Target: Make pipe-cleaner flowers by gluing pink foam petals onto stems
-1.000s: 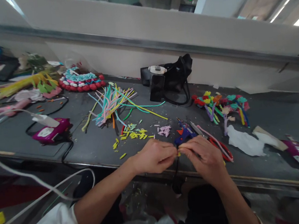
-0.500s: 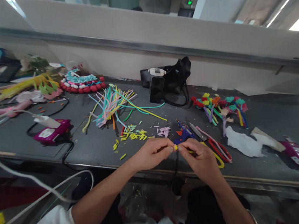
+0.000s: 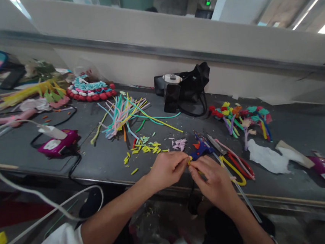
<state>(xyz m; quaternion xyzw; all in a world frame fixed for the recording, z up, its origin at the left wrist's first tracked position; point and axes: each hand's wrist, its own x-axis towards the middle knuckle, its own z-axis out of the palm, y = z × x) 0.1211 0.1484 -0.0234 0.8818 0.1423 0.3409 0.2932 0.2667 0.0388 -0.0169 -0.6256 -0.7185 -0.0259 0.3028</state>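
Observation:
Over the front edge of the table, my left hand [image 3: 169, 169] pinches a small yellow fuzzy piece [image 3: 190, 159], likely cut pipe cleaner, between thumb and fingertips. My right hand [image 3: 213, 176] meets it there, its fingertips closed on the same piece, which they partly hide. Just beyond the fingers lies a blue glue gun [image 3: 202, 149]. Scissors [image 3: 218, 144] with red handles rest right of it, beside a yellow loop [image 3: 240, 181]. A translucent stick [image 3: 248, 202] slants past my right wrist. Short yellow cuttings [image 3: 148, 149] and lilac cuttings [image 3: 179, 144] are scattered left of the glue gun.
Long coloured pipe cleaners [image 3: 124, 114] lie in a pile behind the cuttings. Finished fuzzy flowers [image 3: 236, 113] sit at right, near crumpled white paper [image 3: 265, 156]. A black bag [image 3: 194, 82] stands against the wall. Magenta power blocks [image 3: 58, 143] with cables are at left and far right.
My hands have drawn closer together around the yellow piece, and my right fingers have turned and dropped slightly. The translucent stick by my right wrist now shows.

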